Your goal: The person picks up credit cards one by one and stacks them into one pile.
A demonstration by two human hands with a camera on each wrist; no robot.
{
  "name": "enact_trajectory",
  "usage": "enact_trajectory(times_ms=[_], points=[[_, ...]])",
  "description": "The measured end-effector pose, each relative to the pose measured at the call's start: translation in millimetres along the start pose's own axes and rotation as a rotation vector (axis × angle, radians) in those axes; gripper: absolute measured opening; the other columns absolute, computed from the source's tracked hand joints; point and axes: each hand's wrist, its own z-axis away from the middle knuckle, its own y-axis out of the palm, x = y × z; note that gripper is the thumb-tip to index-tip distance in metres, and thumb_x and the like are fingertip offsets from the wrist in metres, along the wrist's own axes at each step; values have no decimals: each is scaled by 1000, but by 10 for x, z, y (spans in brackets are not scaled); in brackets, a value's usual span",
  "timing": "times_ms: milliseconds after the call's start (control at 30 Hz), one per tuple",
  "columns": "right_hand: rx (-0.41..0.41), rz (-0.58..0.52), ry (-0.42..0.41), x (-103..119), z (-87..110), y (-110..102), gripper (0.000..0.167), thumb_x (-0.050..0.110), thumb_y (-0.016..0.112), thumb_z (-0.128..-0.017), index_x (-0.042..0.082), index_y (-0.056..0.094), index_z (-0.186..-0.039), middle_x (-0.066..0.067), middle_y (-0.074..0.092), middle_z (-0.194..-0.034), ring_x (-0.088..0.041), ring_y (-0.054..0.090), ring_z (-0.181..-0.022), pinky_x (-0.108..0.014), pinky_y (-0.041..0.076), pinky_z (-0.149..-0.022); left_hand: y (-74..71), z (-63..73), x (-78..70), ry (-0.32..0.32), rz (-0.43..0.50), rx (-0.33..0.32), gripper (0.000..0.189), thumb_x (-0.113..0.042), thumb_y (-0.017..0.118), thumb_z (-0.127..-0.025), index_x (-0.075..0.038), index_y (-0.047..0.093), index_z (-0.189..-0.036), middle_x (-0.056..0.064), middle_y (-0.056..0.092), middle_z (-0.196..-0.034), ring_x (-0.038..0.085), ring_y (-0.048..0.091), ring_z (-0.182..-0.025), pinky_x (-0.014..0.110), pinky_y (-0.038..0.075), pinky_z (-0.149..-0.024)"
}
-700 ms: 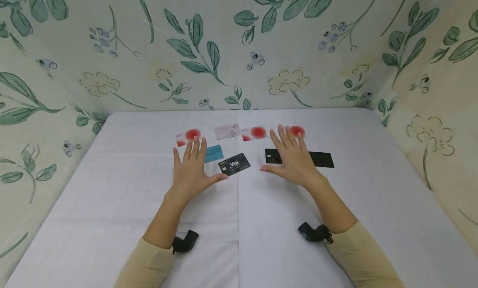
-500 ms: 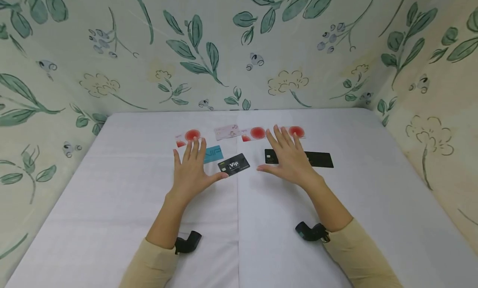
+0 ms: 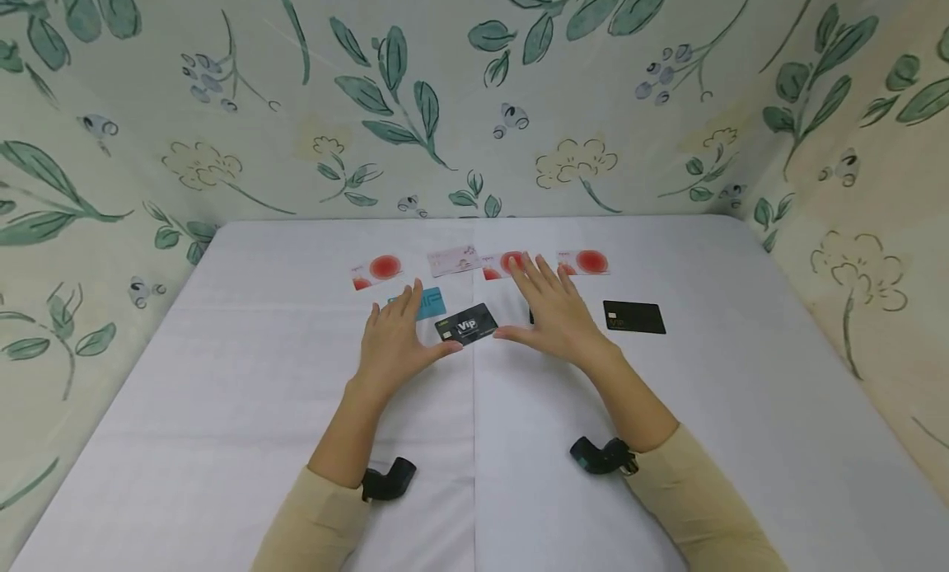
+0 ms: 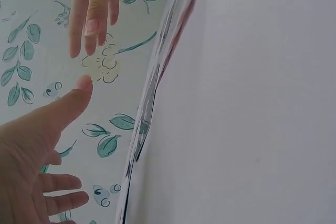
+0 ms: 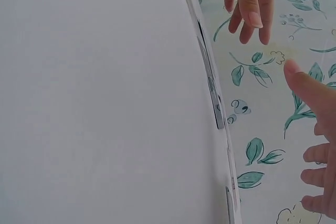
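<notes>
My left hand (image 3: 393, 341) is held over the white table with its fingers spread. Its fingertips overlap a blue card (image 3: 432, 302), and its thumb tip overlaps the lower edge of a black "Vip" card (image 3: 466, 324). My right hand (image 3: 559, 321), also spread, hides most of another black card (image 3: 530, 316), while its thumb tip is right at the Vip card's right edge. To its right lies a black card (image 3: 634, 317). In the left wrist view, the left hand (image 4: 31, 150) and right hand (image 4: 97, 9) both appear apart from the tabletop, holding nothing.
Along the back lie a red-circle card (image 3: 376, 271), a pale pink card (image 3: 454, 260), a second red-circle card (image 3: 493, 266) partly behind right fingertips, and a third (image 3: 586, 262). A floral cloth wall (image 3: 474, 94) rises behind the white table (image 3: 185, 374). Black wrist cameras sit on both forearms.
Both hands have moved closer together. The right hand shifted left, uncovering the right-hand black card and the rightmost red-circle card; the left hand shifted right, off the left red-circle card. The cards stay put.
</notes>
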Motion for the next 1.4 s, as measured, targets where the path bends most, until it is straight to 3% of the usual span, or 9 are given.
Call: enact_trajectory(times_ms=[200, 367, 733, 933, 1067, 1400], points=[[7, -61, -23, 43, -73, 86, 99, 59, 66, -78, 9, 22, -151, -13, 23, -155, -29, 21, -143, -53, 19, -111, 40, -9, -8, -38, 40, -42, 103, -65, 70, -69, -10, 33, -147, 17, 48, -139, 36, 49, -122, 52, 41, -97], [35, -95, -32, 53, -127, 126, 95, 58, 67, -78, 13, 25, -150, -11, 32, -152, -31, 33, -137, -52, 29, -108, 74, -5, -6, -54, 52, -24, 100, -65, 71, -68, -9, 38, -145, 19, 52, -131, 37, 53, -114, 49, 47, -90], [140, -99, -39, 59, -252, 203, 87, 52, 72, -77, 17, 34, -147, -15, 50, -136, -32, 44, -122, -48, 39, -100, 220, -24, -41, -61, 88, 47, 90, -61, 72, -71, -8, 46, -140, 18, 54, -125, 34, 55, -110, 47, 48, -87], [230, -174, -30, 31, -336, 250, 82, 40, 78, -76, 18, 40, -145, -16, 54, -123, -29, 48, -111, -44, 46, -88, 290, -43, -19, -52, 88, 21, 82, -53, 76, -71, -7, 53, -134, 18, 57, -117, 33, 56, -103, 47, 48, -84], [282, -240, -26, 1, -400, 280, 78, 32, 79, -76, 16, 42, -143, -16, 55, -120, -27, 48, -107, -42, 45, -89, 320, -48, -9, -46, 109, 16, 76, -49, 78, -72, -7, 56, -131, 17, 56, -114, 30, 53, -102, 46, 44, -84], [355, -360, -5, -56, -555, 352, 66, 23, 79, -77, 16, 51, -137, -11, 53, -105, -22, 46, -88, -28, 41, -71, 387, -43, 39, -70, 203, -4, 63, -44, 78, -74, -12, 62, -126, 13, 49, -108, 28, 45, -99, 43, 37, -84]])
